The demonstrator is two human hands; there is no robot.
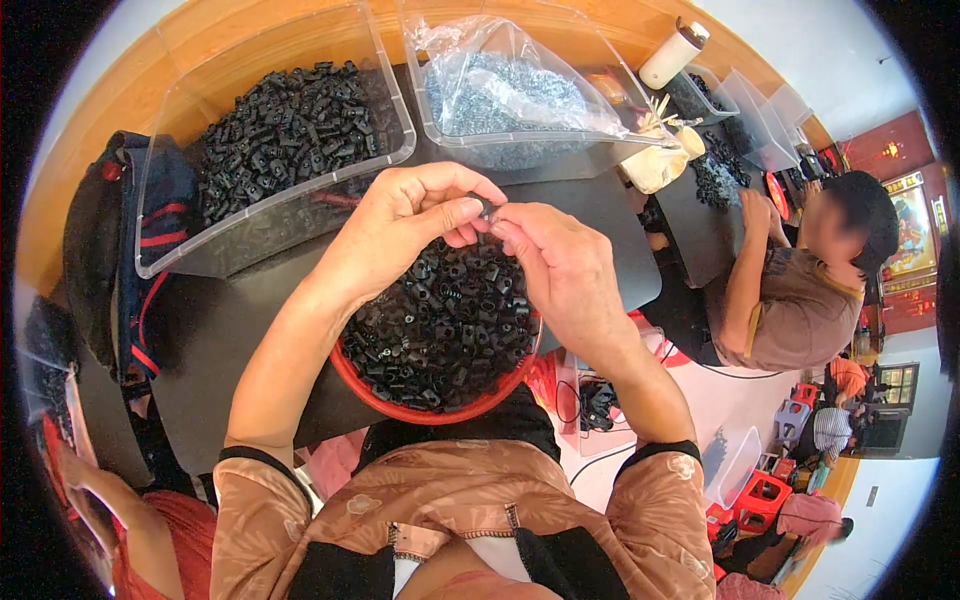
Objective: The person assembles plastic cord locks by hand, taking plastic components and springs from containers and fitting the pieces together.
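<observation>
My left hand [415, 210] pinches a small black plastic part [488, 210] between thumb and index finger. My right hand [565, 255] meets it there, its thumb and fingertips closed at the same part; whether they hold a second tiny piece is hidden. Both hands are raised over the far rim of a red basin [437, 418]. Heaped inside the basin are many small black plastic pieces [440, 340], some showing round openings. The basin sits close against my body, at the near edge of the dark table [230, 330].
Beyond my left hand stands a clear bin [400, 145] of black parts; beside it, another clear bin [440, 140] holds a plastic bag of small greyish pieces. A jacket [150, 220] lies left. A white bottle [675, 55] stands far right. A co-worker [800, 290] sits right, another person [150, 535] left.
</observation>
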